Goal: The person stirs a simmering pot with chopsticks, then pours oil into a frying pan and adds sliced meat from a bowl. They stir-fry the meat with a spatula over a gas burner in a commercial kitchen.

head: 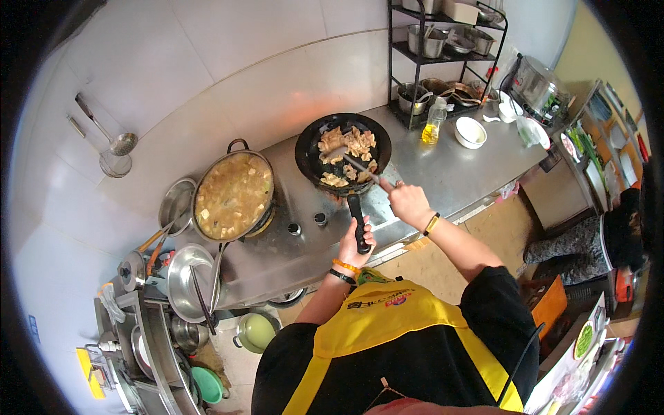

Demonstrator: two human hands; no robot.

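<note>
A black wok (pixel 309 151) sits over a burner on the steel counter. My left hand (pixel 356 239) is wrapped around its black handle (pixel 356 210). In the wok lie pieces of pale, lightly browned food (pixel 358 141), perhaps sliced meat, mostly heaped toward the far side. My right hand (pixel 407 203) grips a metal spatula (pixel 363 170), whose blade reaches in among the pieces. To the left, a wide two-handled pan (pixel 195 205) holds a brothy stew (pixel 236 189) with pale cubes in it.
An oil bottle (pixel 433 124) and a white bowl (pixel 470 133) stand right of the wok, before a black rack (pixel 421 59) of metal pots. Chopsticks (pixel 201 298) rest across a steel basin (pixel 181 264) at left. A person's patterned trouser leg (pixel 565 249) shows at right.
</note>
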